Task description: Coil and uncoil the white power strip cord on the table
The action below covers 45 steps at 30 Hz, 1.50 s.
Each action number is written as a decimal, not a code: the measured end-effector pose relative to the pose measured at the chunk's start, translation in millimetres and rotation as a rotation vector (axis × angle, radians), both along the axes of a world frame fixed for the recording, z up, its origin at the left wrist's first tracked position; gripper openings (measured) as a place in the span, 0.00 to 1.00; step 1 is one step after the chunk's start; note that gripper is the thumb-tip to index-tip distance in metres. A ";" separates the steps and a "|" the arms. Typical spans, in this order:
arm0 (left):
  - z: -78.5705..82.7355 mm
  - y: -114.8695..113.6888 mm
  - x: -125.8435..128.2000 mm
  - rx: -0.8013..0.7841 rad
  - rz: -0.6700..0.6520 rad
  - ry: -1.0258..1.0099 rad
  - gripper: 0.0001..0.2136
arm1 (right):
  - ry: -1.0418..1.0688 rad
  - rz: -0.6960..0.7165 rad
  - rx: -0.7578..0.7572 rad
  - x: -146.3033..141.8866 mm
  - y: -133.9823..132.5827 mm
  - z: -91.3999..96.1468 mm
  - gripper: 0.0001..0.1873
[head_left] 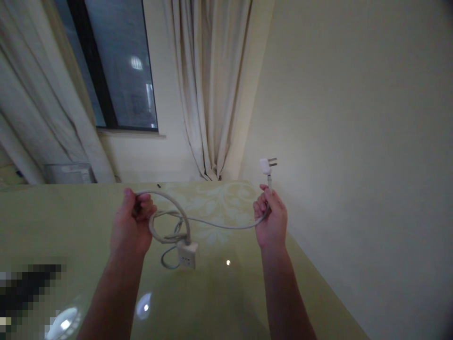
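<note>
My left hand is closed around a looped white power cable, held above a glossy pale green table. A small white socket block hangs from the loop, just over the tabletop. My right hand is closed on the same cable near its other end. The white plug sticks up above that fist, its metal prongs pointing right. The cable sags between my two hands.
Cream curtains hang in the corner beside a dark window. A plain wall runs along the table's right edge. A white appliance stands behind the table at the left. A blurred dark patch covers the lower left.
</note>
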<state>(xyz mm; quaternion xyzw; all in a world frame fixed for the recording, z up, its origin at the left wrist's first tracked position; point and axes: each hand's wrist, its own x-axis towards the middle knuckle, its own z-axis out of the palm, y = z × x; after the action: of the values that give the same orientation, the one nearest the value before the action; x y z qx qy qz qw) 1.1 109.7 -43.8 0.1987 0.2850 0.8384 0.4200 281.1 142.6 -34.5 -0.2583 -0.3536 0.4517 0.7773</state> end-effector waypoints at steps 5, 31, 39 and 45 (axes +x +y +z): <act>12.7 -7.9 7.3 0.056 -0.030 -0.195 0.26 | 0.191 0.120 0.008 -15.3 -11.6 -0.3 0.21; 11.9 -16.2 17.8 0.132 -0.394 -0.459 0.23 | 0.027 0.531 0.488 -50.9 -65.3 -3.4 0.36; 1.6 -9.6 46.7 0.093 -0.440 -0.505 0.23 | 0.072 0.331 0.402 -50.7 -67.4 -0.4 0.35; -17.5 -4.1 53.5 0.182 -0.430 -0.515 0.20 | -0.037 0.352 0.291 -72.9 -40.1 -36.0 0.38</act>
<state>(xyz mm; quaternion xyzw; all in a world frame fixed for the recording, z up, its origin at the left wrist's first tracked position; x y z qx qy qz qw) 54.6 105.6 -61.3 0.0728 0.0452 0.7754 0.6256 208.2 102.6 -70.5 -0.0862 -0.4690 0.5197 0.7089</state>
